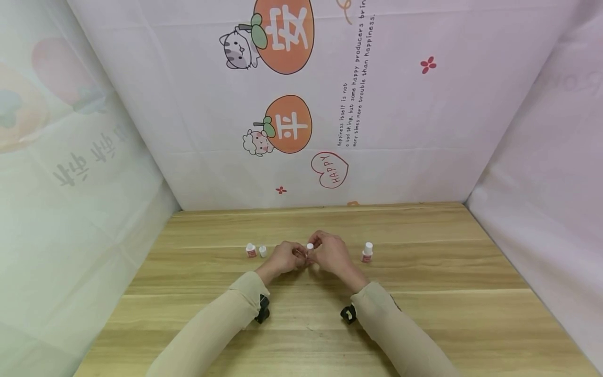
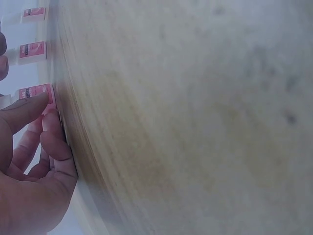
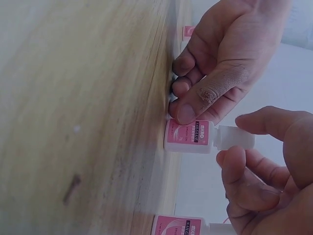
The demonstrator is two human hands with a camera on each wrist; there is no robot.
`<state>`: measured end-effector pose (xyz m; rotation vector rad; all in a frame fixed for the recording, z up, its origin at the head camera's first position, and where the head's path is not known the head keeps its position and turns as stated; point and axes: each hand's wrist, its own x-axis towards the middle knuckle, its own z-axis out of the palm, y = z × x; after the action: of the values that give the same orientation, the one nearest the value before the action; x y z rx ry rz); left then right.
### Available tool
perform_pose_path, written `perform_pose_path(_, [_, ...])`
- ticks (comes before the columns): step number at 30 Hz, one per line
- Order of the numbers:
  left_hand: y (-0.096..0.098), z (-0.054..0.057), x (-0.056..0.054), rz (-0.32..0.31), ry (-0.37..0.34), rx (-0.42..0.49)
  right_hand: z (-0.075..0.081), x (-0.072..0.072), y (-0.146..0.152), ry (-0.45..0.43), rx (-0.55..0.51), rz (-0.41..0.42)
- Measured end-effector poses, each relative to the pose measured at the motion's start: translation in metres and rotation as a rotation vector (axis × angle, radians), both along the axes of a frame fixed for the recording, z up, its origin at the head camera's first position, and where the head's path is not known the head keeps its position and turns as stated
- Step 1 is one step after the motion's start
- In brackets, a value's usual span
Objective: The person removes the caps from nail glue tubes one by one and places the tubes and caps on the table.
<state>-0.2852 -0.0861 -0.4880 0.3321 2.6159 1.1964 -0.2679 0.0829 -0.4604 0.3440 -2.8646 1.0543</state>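
My left hand (image 1: 286, 256) pinches the lower body of a small nail glue bottle (image 3: 188, 136), which stands upright on the table, its pink label facing the right wrist camera. The thumb lies across the label in the left wrist view. At the white cap (image 3: 234, 138) of that same bottle, my right hand (image 1: 330, 254) has its fingertips on both sides, pinching it. In the head view the hands hide most of this bottle. Left of them stands an uncapped bottle (image 1: 251, 251), with a loose white cap (image 1: 263, 252) beside it on the table.
A capped nail glue bottle (image 1: 367, 253) stands to the right of my right hand. The left wrist view shows two further bottles, a nearer one (image 2: 33, 51) and a farther one (image 2: 34, 14). The wooden table (image 1: 301, 335) ends at a printed cloth backdrop (image 1: 400, 131).
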Motion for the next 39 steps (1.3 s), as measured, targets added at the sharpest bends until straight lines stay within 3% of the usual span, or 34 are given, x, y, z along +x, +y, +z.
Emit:
perform_pose_path(24, [0.0003,-0.0001,-0.0006,0.003,0.009,-0.018,-0.0002,-0.0002,0.0015,0.002,-0.004,0.002])
perform_pose_path(39, [0.0005,0.0004,0.0000,0.015,-0.022,0.001,0.0005,0.0005,0.0007,0.000,0.002,0.002])
